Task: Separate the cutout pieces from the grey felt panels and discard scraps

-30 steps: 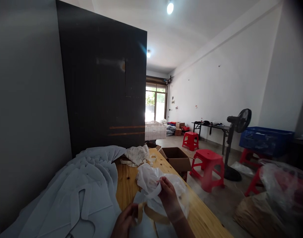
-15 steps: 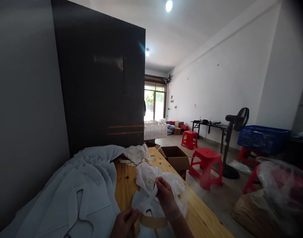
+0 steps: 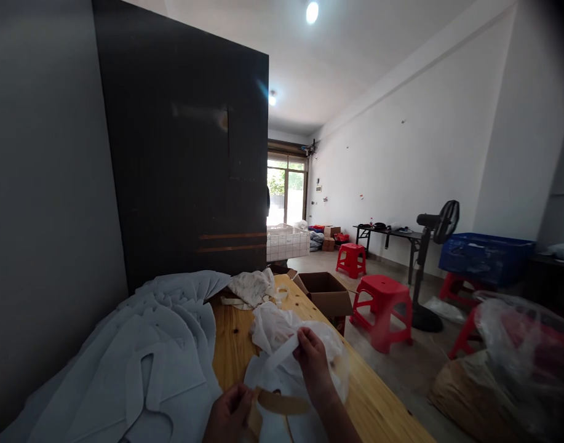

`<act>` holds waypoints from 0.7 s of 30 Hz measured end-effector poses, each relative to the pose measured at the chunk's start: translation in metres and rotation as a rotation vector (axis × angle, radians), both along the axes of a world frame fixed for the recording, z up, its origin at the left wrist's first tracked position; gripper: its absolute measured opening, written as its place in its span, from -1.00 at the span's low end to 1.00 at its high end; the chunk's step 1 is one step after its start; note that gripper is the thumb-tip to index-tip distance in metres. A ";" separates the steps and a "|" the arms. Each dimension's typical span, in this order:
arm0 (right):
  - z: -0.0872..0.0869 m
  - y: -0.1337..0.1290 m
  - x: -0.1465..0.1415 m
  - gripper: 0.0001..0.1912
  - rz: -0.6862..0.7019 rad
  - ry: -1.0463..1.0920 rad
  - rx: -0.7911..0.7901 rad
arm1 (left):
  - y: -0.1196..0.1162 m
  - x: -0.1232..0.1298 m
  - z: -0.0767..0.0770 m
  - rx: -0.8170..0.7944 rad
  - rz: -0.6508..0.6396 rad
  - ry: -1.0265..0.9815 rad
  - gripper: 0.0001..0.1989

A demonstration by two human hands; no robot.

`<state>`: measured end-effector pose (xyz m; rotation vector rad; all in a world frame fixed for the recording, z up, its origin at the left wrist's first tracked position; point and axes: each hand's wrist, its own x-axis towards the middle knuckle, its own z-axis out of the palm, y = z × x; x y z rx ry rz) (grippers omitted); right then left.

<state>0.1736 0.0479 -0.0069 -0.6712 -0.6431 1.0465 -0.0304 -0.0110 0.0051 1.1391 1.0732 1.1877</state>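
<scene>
Many pale cut sheets (image 3: 171,397) fan out in a layered heap on our left. Moving right, bare wooden surface (image 3: 233,354) shows, and at the near side comes our left hand (image 3: 229,412), thumb and fingertips brought together on what looks like the end of a tan strip (image 3: 284,403). That strip bows across a pale piece (image 3: 304,429) lying on the surface in front of us. We judge it light and springy, papery perhaps, easy to crease, so the end is the place for a gentle fingertip grip.

On we go: a white band (image 3: 282,353) slants up from over that piece to our right hand (image 3: 313,358), which pinches its upper end between thumb and fingers. It looks soft, thin, nearly weightless, maybe slippery; we'd take it near the tip, flat between the pads. Whether strip and band join, we can't tell. Just behind, a filmy plastic bag (image 3: 272,321) crumples on the surface, and past the right edge we reach an open cardboard box (image 3: 330,304) and a red stool (image 3: 385,285).
</scene>
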 end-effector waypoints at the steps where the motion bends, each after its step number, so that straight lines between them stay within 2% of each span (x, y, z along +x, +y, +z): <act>1: 0.000 0.001 0.001 -0.54 -0.013 0.005 0.000 | 0.001 -0.001 -0.002 0.003 -0.031 -0.046 -0.46; 6: 0.000 0.002 0.005 -0.54 -0.068 0.020 -0.004 | 0.002 -0.006 0.000 -0.020 -0.036 -0.050 -0.44; 15: 0.003 0.000 0.011 -0.55 -0.149 0.070 0.010 | -0.004 -0.008 0.024 0.023 -0.004 0.027 -0.44; 21: 0.005 0.000 0.017 -0.54 -0.188 0.097 0.019 | -0.003 -0.009 0.027 -0.007 0.043 -0.027 -0.37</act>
